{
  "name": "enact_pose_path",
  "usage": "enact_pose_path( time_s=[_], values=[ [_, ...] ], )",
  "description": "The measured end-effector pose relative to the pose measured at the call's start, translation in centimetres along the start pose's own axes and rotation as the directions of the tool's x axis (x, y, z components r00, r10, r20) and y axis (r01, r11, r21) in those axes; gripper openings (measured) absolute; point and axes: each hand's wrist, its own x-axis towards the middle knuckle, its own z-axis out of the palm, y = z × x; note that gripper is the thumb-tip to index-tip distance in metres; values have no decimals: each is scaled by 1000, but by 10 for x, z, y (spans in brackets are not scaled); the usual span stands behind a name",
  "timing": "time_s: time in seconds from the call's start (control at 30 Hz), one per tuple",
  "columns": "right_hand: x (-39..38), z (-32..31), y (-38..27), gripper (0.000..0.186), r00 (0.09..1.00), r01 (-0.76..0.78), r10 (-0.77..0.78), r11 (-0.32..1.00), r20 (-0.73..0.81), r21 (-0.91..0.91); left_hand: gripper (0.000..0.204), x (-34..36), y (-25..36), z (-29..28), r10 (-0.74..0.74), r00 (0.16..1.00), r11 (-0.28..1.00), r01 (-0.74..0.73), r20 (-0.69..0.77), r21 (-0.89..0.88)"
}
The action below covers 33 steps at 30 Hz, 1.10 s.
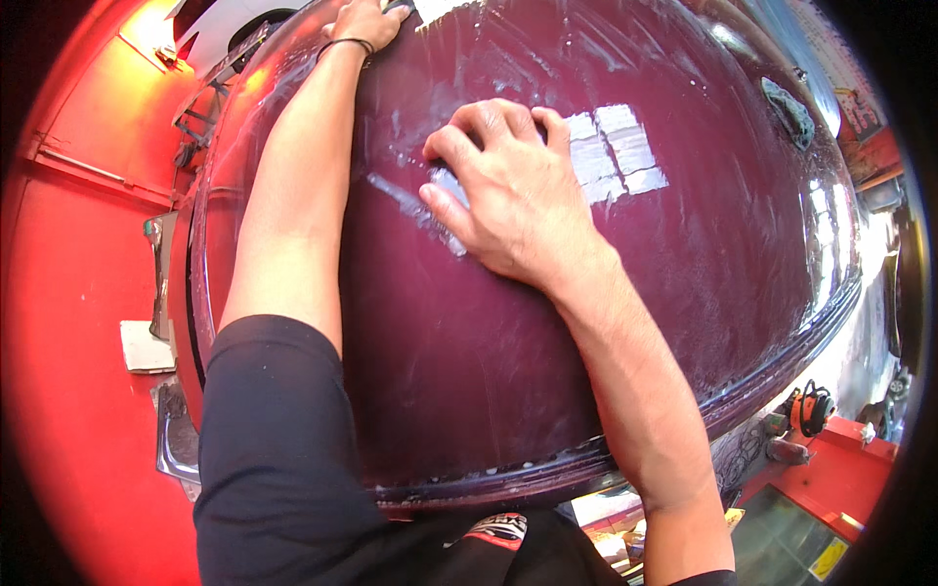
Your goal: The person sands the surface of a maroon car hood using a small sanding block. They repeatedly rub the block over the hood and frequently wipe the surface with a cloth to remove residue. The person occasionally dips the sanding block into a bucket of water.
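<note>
A glossy maroon car panel (469, 361) fills the middle, streaked with whitish wet smears. On it, left of the bright window reflection, my right hand (513, 190) curls over a flat grey-blue pad (449, 188). The fingers and thumb grip the pad, most of which the hand covers. My left hand (363, 23), a dark band on its wrist, reaches to the far part of the panel. Its fingers bend around a small dark thing at the picture's upper edge, too cut off to name.
A crumpled grey-green cloth (789, 112) lies on the panel's right side. Beyond the near right edge are an orange-and-black round device (811, 408) and a red bench (850, 469). Along the left, a white block (147, 347) is beside the red floor (78, 391).
</note>
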Motion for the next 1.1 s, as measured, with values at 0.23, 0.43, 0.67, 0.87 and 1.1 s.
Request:
enact_pose_path(
  time_s=[0.23, 0.43, 0.67, 0.87, 1.1],
  values=[
    [4, -7, -5, 42, 999, -26, 25, 999, 21, 22, 45, -178, 22, -96, 219, 972, 974, -213, 90, -74],
    [3, -6, -6, 43, 1000, -24, 24, 1000, -3, 6, 35, -167, 2, -90, 265, 964, 964, -264, 33, -26],
    [-1, -1, 0, 41, 997, 24, -23, 1000, -67, 17, 46, -34, -46, -30, -8, 999, 992, 12, -34, 124],
    [4, -8, -6, 42, 1000, -10, 10, 1000, -27, -5, 39, -217, -27, -123, 239, 970, 968, -235, 39, -84],
    [1, -4, -5, 43, 999, -21, 21, 1000, -40, -7, 34, -127, -78, -86, 152, 988, 961, -148, -4, -234]
  ],
)
